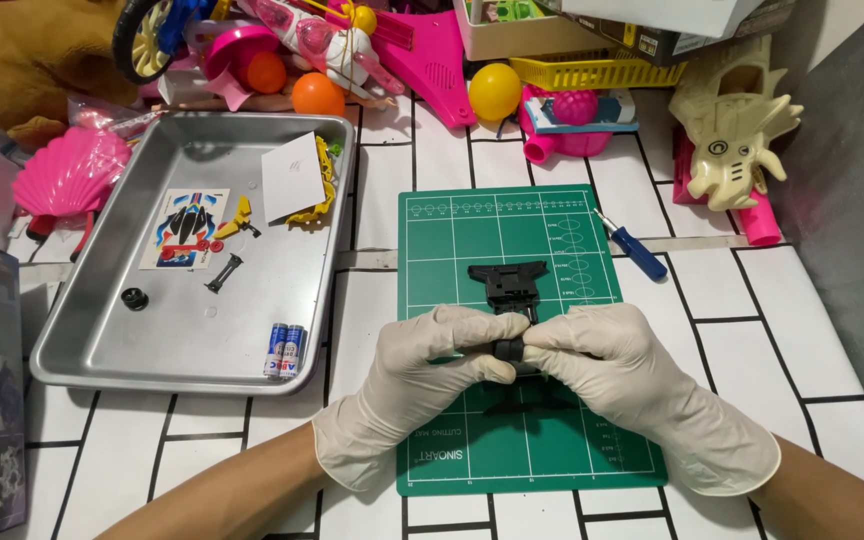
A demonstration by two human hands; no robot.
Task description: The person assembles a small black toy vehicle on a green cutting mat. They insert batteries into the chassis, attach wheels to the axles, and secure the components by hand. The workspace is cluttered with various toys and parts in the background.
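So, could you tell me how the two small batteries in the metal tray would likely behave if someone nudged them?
The two batteries are cylinders lying on their sides on the smooth floor of the metal tray, so they would probably roll rather than slide. They look dense for their size. The tray's raised rim close by would likely stop them.

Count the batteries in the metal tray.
2: batteries lying side by side at the metal tray near edge, left of the left hand. More may be hidden under the paper.

black toy chassis (508, 282): near end hidden by gloved fingers | small black wheel (508, 349): mostly covered | sticker sheet (185, 228): details too small | forearms: cut off at bottom edge
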